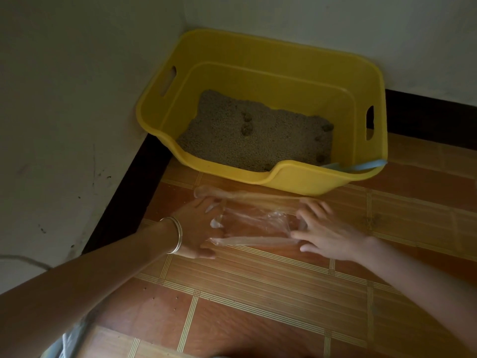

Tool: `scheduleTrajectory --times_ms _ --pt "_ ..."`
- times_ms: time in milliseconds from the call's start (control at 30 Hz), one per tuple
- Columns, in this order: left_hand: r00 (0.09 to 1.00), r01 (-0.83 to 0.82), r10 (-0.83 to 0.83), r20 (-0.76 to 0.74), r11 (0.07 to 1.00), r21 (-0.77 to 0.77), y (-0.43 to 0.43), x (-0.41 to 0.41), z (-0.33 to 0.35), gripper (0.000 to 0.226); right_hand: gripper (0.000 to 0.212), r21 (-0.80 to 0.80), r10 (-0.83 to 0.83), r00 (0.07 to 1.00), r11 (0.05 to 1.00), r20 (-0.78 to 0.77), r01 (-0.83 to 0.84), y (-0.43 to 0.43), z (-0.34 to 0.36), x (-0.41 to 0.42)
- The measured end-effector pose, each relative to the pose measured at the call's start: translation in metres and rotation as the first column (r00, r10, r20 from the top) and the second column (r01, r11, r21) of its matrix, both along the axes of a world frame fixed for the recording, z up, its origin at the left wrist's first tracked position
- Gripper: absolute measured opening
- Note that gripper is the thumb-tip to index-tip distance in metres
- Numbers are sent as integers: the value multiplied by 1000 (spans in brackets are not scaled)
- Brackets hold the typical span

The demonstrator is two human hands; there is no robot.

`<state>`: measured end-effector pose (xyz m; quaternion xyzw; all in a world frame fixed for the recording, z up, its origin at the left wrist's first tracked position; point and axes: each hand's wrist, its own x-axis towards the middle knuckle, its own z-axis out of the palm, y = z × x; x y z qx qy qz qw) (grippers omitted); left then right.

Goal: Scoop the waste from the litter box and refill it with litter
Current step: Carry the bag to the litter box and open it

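A yellow litter box (pixel 296 179) stands in the room's corner, holding grey litter (pixel 247 140) with several dark waste clumps (pixel 246 127) on top. A light blue scoop (pixel 361 165) rests over its front right rim. On the floor just in front of the box lies a clear plastic bag (pixel 258 220). My left hand (pixel 196 226), bangles on its wrist, grips the bag's left edge. My right hand (pixel 327 228) grips its right edge. The bag's mouth is stretched wide between them.
White walls (pixel 77 99) meet behind the box, with a dark skirting (pixel 129 200) along the floor. The floor (pixel 258 293) is orange-brown patterned tile. A light cloth (pixel 69 342) shows at the bottom left.
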<state>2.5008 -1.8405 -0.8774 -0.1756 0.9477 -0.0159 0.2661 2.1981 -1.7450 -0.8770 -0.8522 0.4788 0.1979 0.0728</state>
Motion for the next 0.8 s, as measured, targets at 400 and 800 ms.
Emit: scheduleTrajectory --times_ms 400,800 --pt "976 10 6 -216 997 74 -15 5 31 39 42 -63 -16 978 998 207 29 -8 14 15" --pt "753 -87 28 -657 995 -56 -46 2 75 35 26 -384 139 816 917 561 107 -29 113 28"
